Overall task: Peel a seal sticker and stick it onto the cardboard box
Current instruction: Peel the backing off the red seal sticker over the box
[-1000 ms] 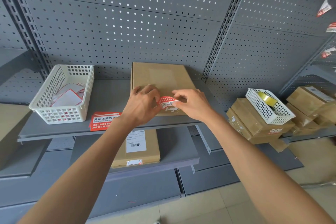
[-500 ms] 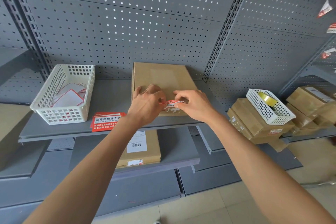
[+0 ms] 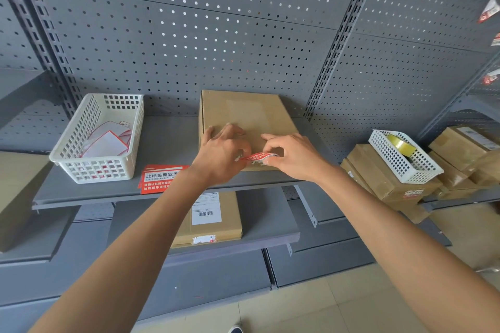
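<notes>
Both hands, left hand (image 3: 221, 153) and right hand (image 3: 293, 157), pinch the seal sticker (image 3: 258, 157) stretched between them; it has dropped lower onto the cardboard box (image 3: 243, 111) front edge, so pressing comes next.

seal sticker (image 3: 258, 156): lowered, flattened toward cardboard box (image 3: 247, 116) front edge | hands: pinching closer together

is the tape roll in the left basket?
No. The tape roll sits in the right basket; the left basket holds only white sheets with red edges.
</notes>
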The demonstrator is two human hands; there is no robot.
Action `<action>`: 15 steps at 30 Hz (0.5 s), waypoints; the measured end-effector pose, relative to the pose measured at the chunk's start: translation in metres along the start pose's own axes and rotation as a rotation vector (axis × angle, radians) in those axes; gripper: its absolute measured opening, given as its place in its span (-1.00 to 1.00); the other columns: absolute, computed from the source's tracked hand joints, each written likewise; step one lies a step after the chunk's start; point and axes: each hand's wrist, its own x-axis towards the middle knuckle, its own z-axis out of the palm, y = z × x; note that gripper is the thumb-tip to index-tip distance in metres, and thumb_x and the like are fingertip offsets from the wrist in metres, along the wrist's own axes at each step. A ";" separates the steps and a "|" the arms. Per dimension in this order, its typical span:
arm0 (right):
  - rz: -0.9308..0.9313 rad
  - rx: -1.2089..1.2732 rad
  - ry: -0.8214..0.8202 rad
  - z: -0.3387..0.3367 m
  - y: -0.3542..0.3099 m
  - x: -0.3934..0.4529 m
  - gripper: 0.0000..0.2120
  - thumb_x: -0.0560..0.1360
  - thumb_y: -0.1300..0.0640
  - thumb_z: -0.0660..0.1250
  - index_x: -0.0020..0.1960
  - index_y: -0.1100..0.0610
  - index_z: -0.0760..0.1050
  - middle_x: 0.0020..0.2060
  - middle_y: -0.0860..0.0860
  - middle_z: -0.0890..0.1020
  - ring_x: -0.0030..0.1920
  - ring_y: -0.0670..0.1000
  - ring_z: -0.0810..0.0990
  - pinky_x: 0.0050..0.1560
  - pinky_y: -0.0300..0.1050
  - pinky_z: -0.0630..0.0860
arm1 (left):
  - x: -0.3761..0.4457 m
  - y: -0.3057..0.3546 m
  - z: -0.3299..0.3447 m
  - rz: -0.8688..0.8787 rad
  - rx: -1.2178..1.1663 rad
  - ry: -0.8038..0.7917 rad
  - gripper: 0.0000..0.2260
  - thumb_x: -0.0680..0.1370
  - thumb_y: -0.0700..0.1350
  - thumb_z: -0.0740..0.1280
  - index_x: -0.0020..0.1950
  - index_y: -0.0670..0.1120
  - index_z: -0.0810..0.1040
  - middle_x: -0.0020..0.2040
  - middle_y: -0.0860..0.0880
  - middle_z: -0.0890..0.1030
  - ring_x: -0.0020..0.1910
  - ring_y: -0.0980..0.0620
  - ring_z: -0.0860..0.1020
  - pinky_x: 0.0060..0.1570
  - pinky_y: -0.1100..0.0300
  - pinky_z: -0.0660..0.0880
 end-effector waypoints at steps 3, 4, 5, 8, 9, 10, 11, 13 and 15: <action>-0.003 -0.010 -0.004 0.000 0.000 0.001 -0.88 0.49 0.05 0.45 -0.16 -0.14 0.57 0.49 -0.18 0.41 -0.16 0.11 0.68 -0.02 -0.17 0.31 | 0.000 0.000 -0.001 0.005 0.000 -0.006 -0.93 0.46 0.05 0.46 -0.09 0.16 0.63 0.33 0.02 0.43 0.40 0.06 0.38 0.45 -0.25 0.11; -0.005 -0.007 -0.003 0.000 0.000 0.001 -0.87 0.49 0.05 0.45 -0.17 -0.15 0.56 0.49 -0.18 0.42 -0.18 0.11 0.68 0.01 -0.15 0.34 | -0.001 -0.001 -0.001 0.009 0.002 0.000 -0.94 0.46 0.05 0.46 -0.08 0.16 0.63 0.33 0.02 0.44 0.40 0.06 0.38 0.44 -0.25 0.11; -0.004 0.000 0.001 0.000 -0.001 0.001 -0.88 0.49 0.06 0.45 -0.16 -0.14 0.57 0.49 -0.18 0.42 -0.20 0.10 0.68 0.04 -0.14 0.36 | -0.001 -0.001 -0.001 0.012 0.006 0.010 -0.94 0.47 0.05 0.45 -0.08 0.15 0.62 0.33 0.02 0.44 0.40 0.05 0.39 0.44 -0.25 0.12; 0.001 0.058 0.027 0.000 0.000 0.000 -0.93 0.47 0.08 0.46 -0.11 -0.09 0.63 0.45 -0.16 0.48 -0.07 -0.04 0.67 0.04 -0.18 0.35 | 0.000 0.002 0.002 0.001 0.027 0.036 -0.84 0.46 0.08 0.42 0.00 0.12 0.56 0.29 0.03 0.45 0.37 0.04 0.41 0.43 -0.23 0.14; 0.000 0.072 0.034 0.000 0.000 0.000 -0.92 0.47 0.09 0.47 -0.08 -0.08 0.65 0.44 -0.16 0.49 -0.04 -0.14 0.61 0.01 -0.23 0.32 | 0.000 0.003 0.002 -0.012 0.032 0.038 -0.79 0.45 0.11 0.41 0.03 0.12 0.54 0.28 0.03 0.45 0.36 0.04 0.41 0.43 -0.23 0.12; -0.002 0.083 0.038 0.001 0.000 0.000 -0.91 0.47 0.09 0.47 -0.06 -0.08 0.66 0.43 -0.16 0.50 -0.06 -0.23 0.56 -0.03 -0.28 0.33 | 0.001 0.004 0.003 -0.020 0.033 0.041 -0.77 0.44 0.11 0.41 0.06 0.12 0.53 0.28 0.03 0.45 0.36 0.04 0.40 0.43 -0.23 0.11; -0.002 0.094 0.039 0.001 0.000 0.000 -0.90 0.47 0.09 0.47 -0.04 -0.08 0.67 0.42 -0.16 0.51 -0.10 -0.29 0.52 -0.07 -0.39 0.32 | 0.001 0.005 0.003 -0.024 0.035 0.045 -0.77 0.45 0.11 0.41 0.07 0.12 0.54 0.28 0.03 0.45 0.36 0.04 0.40 0.44 -0.24 0.10; -0.003 0.114 0.037 0.001 0.000 0.000 -0.90 0.47 0.10 0.47 -0.04 -0.07 0.67 0.43 -0.16 0.50 -0.19 -0.39 0.49 -0.13 -0.56 0.23 | 0.000 0.006 0.004 -0.024 0.054 0.051 -0.81 0.47 0.10 0.38 0.07 0.14 0.58 0.30 0.02 0.44 0.38 0.04 0.40 0.45 -0.23 0.08; -0.011 0.124 0.037 0.001 0.000 -0.001 -0.90 0.47 0.11 0.47 -0.04 -0.05 0.68 0.43 -0.14 0.50 -0.32 -0.52 0.44 -0.17 -0.59 0.23 | 0.000 0.007 0.004 -0.034 0.078 0.049 -0.83 0.50 0.10 0.37 0.06 0.15 0.63 0.33 0.02 0.43 0.39 0.04 0.38 0.46 -0.21 0.05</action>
